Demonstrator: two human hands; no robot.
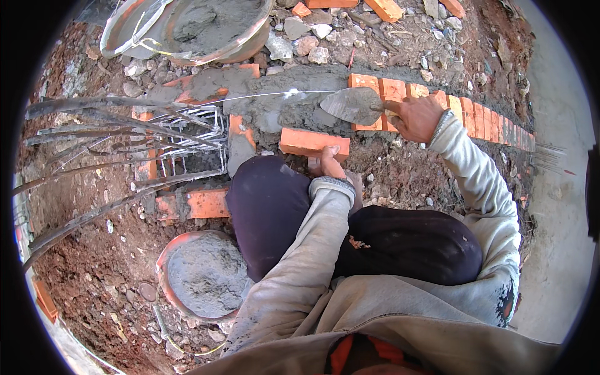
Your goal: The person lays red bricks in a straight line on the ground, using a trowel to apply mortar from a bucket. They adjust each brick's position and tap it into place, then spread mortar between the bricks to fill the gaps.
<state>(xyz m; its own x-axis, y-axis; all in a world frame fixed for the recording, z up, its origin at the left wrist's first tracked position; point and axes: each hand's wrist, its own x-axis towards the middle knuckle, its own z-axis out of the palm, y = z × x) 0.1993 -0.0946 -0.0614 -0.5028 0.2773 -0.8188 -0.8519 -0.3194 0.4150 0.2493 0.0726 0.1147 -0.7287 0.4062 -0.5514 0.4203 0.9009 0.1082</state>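
My left hand (330, 165) grips the right end of an orange brick (306, 141), held just on my side of a grey mortar bed (290, 114). In my right hand (417, 119) is a pointed trowel (354, 105), its handle mostly hidden by the fingers. The trowel's mortar-smeared blade points left and overlaps the first brick of a laid row (470, 116), which curves away to the right. A thin white string (253, 96) runs above the mortar, from the metal bars toward the trowel.
Bent steel rebar (94, 128) juts left out of a brick-edged square. A bucket of mortar (206, 275) stands by my left knee; larger mortar tubs (219, 53) sit at the far left. Stones (297, 28) and loose bricks (384, 9) lie beyond; a concrete strip (556, 212) borders the right.
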